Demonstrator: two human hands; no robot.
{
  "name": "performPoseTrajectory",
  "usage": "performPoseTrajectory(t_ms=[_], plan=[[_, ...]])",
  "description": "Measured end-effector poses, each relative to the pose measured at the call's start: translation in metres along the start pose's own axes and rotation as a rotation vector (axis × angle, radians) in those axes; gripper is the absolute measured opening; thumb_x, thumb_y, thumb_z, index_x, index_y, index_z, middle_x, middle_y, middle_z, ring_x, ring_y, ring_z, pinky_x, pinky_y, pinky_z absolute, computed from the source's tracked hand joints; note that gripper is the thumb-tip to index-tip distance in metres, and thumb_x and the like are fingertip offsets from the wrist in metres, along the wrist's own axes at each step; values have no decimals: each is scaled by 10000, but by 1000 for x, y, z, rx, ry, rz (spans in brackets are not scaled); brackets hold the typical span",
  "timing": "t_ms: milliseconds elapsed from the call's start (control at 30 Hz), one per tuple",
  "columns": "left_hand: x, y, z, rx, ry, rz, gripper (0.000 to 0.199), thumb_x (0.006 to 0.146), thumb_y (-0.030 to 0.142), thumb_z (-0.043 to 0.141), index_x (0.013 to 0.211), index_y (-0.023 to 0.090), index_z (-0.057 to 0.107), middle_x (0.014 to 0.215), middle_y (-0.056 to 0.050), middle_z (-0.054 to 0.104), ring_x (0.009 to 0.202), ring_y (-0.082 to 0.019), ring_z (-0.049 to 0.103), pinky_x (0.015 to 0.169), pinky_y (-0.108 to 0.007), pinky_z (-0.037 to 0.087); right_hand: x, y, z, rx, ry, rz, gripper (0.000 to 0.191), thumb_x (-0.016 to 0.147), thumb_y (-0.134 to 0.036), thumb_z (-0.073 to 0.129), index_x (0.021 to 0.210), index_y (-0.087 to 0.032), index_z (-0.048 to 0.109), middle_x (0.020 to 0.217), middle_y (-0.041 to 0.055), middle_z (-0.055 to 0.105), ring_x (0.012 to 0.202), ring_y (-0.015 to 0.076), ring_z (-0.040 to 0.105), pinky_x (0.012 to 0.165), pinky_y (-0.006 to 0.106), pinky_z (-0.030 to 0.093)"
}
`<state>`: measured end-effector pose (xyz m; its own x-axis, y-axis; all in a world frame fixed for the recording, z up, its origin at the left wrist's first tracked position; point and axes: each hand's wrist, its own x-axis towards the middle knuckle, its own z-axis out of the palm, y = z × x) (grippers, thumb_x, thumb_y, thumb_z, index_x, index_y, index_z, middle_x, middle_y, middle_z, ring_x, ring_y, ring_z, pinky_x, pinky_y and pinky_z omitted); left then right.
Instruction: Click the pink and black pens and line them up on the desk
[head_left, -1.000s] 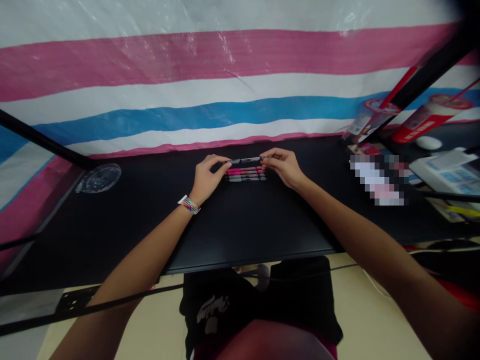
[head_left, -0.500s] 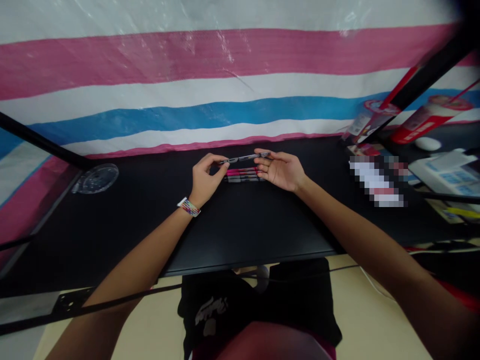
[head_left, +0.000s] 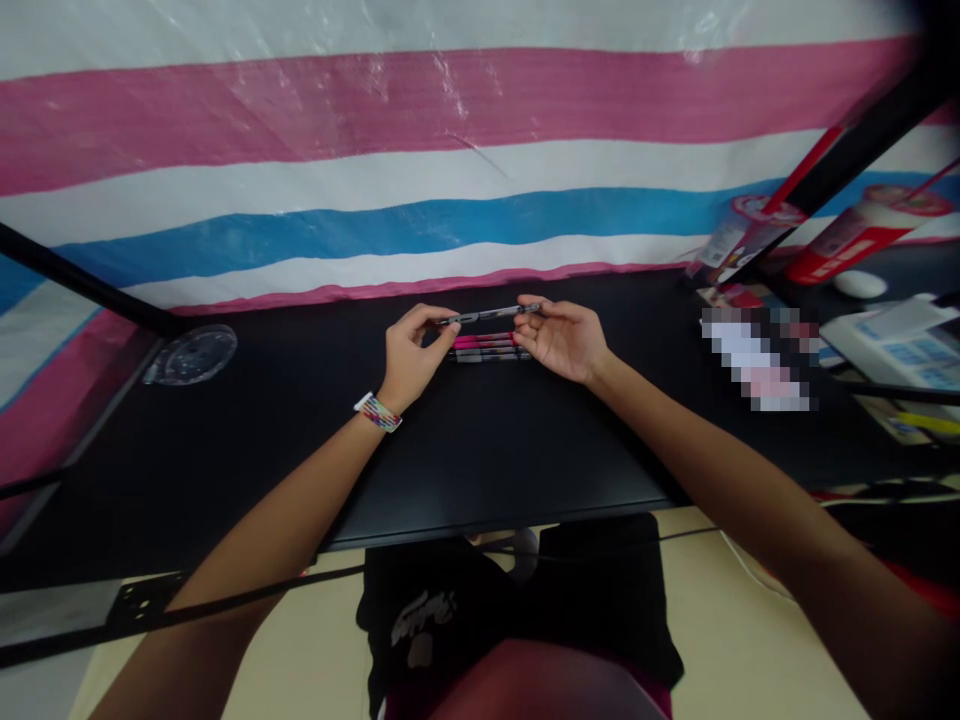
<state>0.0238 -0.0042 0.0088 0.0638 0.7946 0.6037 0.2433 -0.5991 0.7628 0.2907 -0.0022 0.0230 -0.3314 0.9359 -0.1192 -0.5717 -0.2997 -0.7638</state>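
Observation:
A slim dark pen (head_left: 487, 314) is held level between both hands, above the table's back half. My left hand (head_left: 414, 350) pinches its left end between thumb and fingers. At the other end my right hand (head_left: 564, 338) is closed on the pen with thumb and fingertips, palm turned up. Just below the held pen, several pens lie side by side on the black table (head_left: 480, 450). Among them is a pink pen (head_left: 484, 341), with grey and dark pens (head_left: 487, 355) nearer to me. My fingers hide parts of their ends.
A clear plastic lid (head_left: 196, 355) lies at the left. On the right stand two drink cups, a clear cup (head_left: 739, 240) and a red cup (head_left: 862, 235), by a white egg-shaped object (head_left: 860, 285). Papers and packets (head_left: 900, 350) lie beyond. A striped sheet (head_left: 375, 230) hangs behind.
The right end of the held pen has come up slightly, with my right hand's fingertips closing more around it. My left hand keeps its pinch almost unmoved.

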Motion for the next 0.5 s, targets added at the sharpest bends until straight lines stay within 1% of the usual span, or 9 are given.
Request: performPoseTrajectory(t_ms=[67,133,267,400,500], plan=[[0,1,0,4,-4,9,130,977,351,842,1042,238,838,1013,-62,814,937,-200,763,900,-363,617,0,0,0,18,5,-10,356,863,-294,640,1166,-171,780,929,91,815,906,219,787,1005,393,676],[0,2,1,-4,-8,13,100,972,315,839,1037,239,840,1009,-58,811,943,-198,762,905,-361,609,0,0,0,28,8,-22,337,847,-281,657,1143,-179,782,903,80,809,891,215,783,1017,398,674],[0,6,2,-28,-20,-14,99,965,288,830,1047,235,840,1037,-58,817,977,-205,769,910,-359,605,1,1,-2,24,-3,-18,195,794,-221,698,979,-210,761,841,54,790,818,187,762,920,347,689],[-1,8,3,-52,-19,-87,129,950,317,847,1043,227,842,1032,-57,834,944,-201,769,871,-344,608,1,0,-3,52,-6,-2,199,784,-226,685,967,-206,759,834,55,786,780,174,748,881,327,689],[0,7,4,-52,-21,-113,166,944,354,855,1044,222,839,1031,-59,842,936,-208,771,879,-354,620,0,-1,-2,73,-6,5,206,767,-217,704,962,-200,770,831,56,791,786,173,751,840,305,690]])
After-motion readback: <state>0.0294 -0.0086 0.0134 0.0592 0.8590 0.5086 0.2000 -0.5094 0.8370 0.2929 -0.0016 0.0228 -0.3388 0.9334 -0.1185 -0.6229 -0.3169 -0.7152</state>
